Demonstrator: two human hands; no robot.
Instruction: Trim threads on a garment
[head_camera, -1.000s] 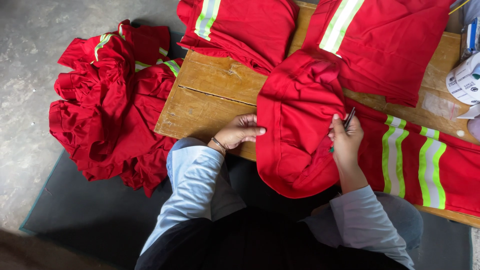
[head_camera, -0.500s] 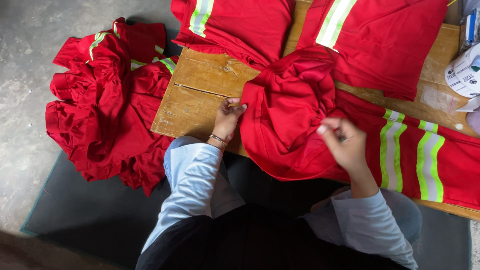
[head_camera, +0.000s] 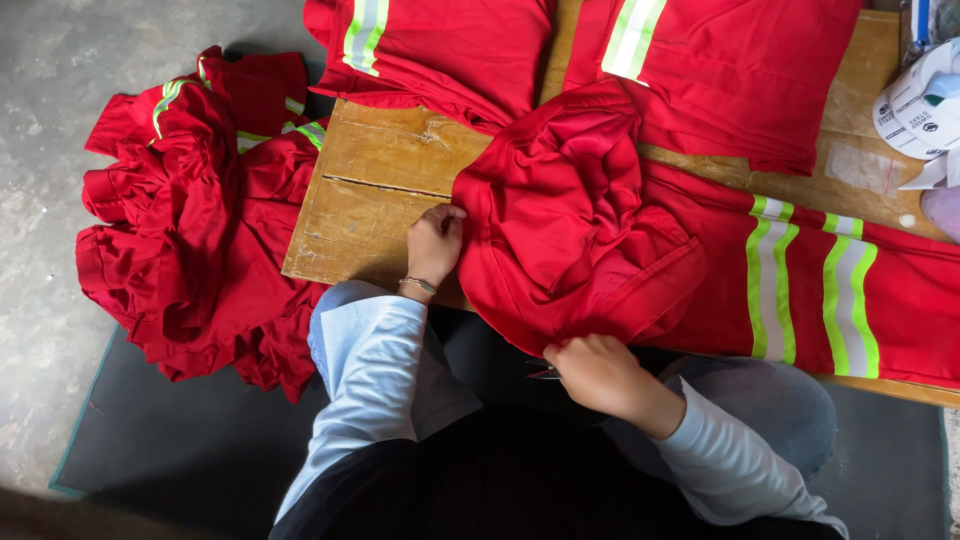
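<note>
Two hands work on one red garment, which lies bunched on the wooden table. Your left hand has its grip clenched on the left edge of the cloth. Your right hand pinches the lower hem, with small scissors just beside it. Keep the cloth taut between both hands, so the blades meet only thread. A red pile lies on the floor.

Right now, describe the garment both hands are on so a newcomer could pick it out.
Start at the wooden board. On its near edge lies a bunched red garment, gripped by the left hand and the right hand. Unlike the flat pieces behind and the floor pile, its crumpled part shows no reflective stripes.
</note>
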